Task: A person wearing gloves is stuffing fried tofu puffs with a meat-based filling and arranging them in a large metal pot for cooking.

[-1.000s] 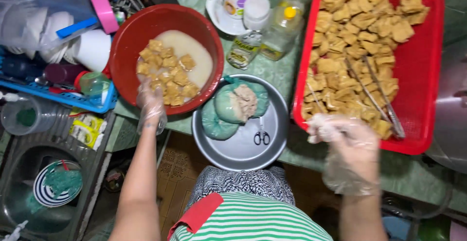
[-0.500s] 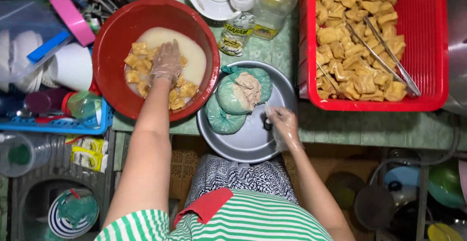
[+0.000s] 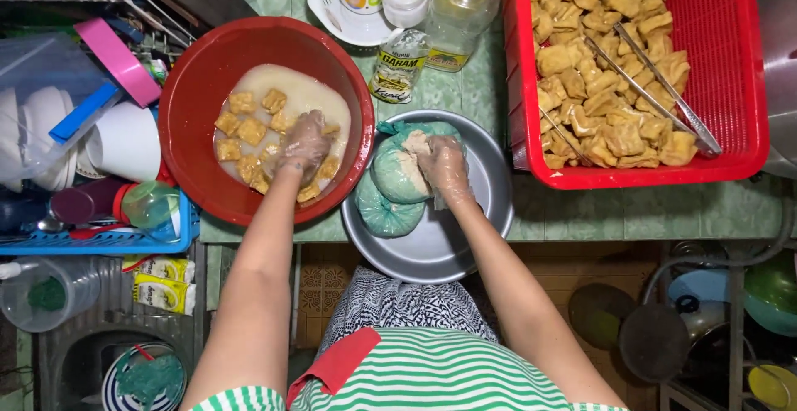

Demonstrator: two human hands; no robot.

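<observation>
My left hand [image 3: 304,147], in a clear plastic glove, is down in the red bowl [image 3: 193,87], its fingers curled over a tofu piece among several tofu cubes [image 3: 249,133] that lie in pale liquid. My gloved right hand [image 3: 444,168] rests in the round metal pan [image 3: 452,249]. Its fingertips are closed in the pale filling [image 3: 415,141] of an open green bag [image 3: 397,177]. A second, tied green bag [image 3: 385,216] lies beside it in the pan.
A red tray [image 3: 735,70] at the right holds many fried tofu pieces [image 3: 598,87] and metal tongs [image 3: 664,87]. Bottles and a jar [image 3: 448,12] stand behind the pan. At the left are a dish rack with cups [image 3: 116,141] and a sink [image 3: 100,361].
My right hand came from the red tray, crossed the pan and now rests on the open green bag. My left hand went into the red bowl and has stayed on the tofu.
</observation>
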